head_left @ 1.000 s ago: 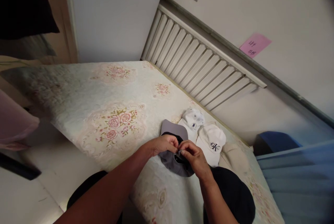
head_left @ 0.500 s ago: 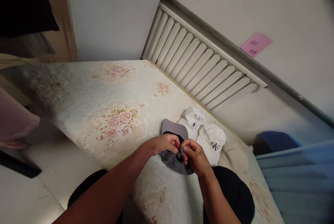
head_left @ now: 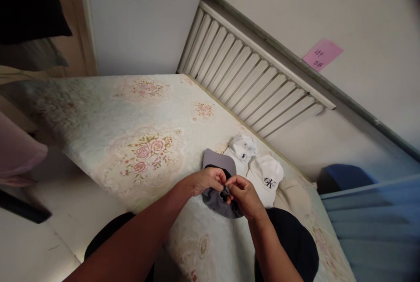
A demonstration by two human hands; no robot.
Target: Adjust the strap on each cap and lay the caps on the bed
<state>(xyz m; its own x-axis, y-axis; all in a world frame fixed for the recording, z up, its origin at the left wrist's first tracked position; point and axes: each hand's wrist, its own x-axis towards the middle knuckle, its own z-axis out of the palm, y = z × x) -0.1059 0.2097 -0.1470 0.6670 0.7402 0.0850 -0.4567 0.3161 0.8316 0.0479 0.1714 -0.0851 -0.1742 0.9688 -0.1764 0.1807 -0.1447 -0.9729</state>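
A grey baseball cap lies upside down on the floral bed cover, its lighter grey brim pointing away from me. My left hand is closed in a pinch on the cap's back strap. From the other side, my right hand pinches the same strap, fingertips almost touching the left ones. The fastening between the fingers is too small to make out. Just beyond are a white cap with a small dark blue emblem and a white cap with black CK letters. A beige cap sits to their right.
A white radiator runs along the wall behind the bed. A blue curtain or cloth hangs at the right. Pink fabric and a dark bar are at the left. My dark-clothed knees flank the cap.
Both hands keep their pinch on the grey cap's strap. The right fingers have shifted slightly left, closer to the left fingers. The other caps have not moved.
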